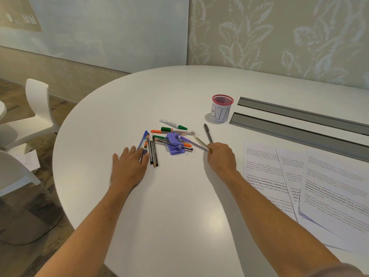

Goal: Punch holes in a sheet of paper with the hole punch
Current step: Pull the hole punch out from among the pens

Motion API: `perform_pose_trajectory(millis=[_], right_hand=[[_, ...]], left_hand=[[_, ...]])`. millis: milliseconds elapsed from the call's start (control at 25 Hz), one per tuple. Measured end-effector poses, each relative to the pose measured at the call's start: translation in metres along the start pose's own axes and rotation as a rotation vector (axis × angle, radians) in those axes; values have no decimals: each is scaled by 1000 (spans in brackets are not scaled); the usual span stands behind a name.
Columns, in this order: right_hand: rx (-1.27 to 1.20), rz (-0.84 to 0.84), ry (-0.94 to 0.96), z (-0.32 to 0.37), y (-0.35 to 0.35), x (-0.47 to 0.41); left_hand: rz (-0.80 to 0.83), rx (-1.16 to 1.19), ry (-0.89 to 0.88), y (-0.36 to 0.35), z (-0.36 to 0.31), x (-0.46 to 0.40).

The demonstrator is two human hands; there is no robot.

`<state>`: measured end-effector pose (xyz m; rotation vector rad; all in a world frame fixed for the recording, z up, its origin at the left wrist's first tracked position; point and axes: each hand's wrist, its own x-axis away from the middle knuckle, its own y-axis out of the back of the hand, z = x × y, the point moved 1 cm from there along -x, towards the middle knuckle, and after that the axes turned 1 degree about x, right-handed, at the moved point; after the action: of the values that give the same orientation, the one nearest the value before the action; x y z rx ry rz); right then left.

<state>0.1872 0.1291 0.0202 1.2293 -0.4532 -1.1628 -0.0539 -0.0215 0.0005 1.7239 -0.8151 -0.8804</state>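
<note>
Lying between both hands' fingers, purple hole punch (174, 144) untouched among pens (151, 150)

White table (179, 206): pens (152, 150), punch (174, 143), cup (221, 108), sheets (319, 186).

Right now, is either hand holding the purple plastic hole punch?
No. The purple plastic hole punch lies among pens, between the left hand and the right hand.

White oval desk (123, 108) with two grey slot channels (299, 124), beige leaf-pattern wall (279, 37), pale glossy panel (109, 27) (reflective), white chairs (38, 100) left, wood-look floor (30, 226).
</note>
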Motion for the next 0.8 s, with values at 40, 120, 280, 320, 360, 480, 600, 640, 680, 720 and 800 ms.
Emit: perform_pose_trajectory(millis=[40,120,280,320,360,480,600,640,680,720,800], right_hand=[[5,3,1,0,0,0],[8,7,-5,0,-1,-1],[23,-43,-2,2,2,0],[27,-65,15,5,3,0],[31,-81,41,9,3,0],[36,-60,159,25,0,-2],[15,34,202,38,-6,-6],[19,62,197,40,-8,-8],[29,83,193,42,-9,-10],[41,95,193,43,-11,-11],[61,102,197,44,-13,-13]], left_hand=[[2,-6,0,0,0,0],[5,-12,-2,1,-1,0],[12,-20,-3,1,-1,0],[13,-24,-2,1,-1,0],[14,-26,-2,1,-1,0],[8,-21,-3,1,-1,0],[3,-26,-3,1,0,0],[5,-25,-3,1,0,0],[9,-23,-2,1,0,0],[12,-21,-2,1,0,0],[15,-21,0,0,-1,-1]])
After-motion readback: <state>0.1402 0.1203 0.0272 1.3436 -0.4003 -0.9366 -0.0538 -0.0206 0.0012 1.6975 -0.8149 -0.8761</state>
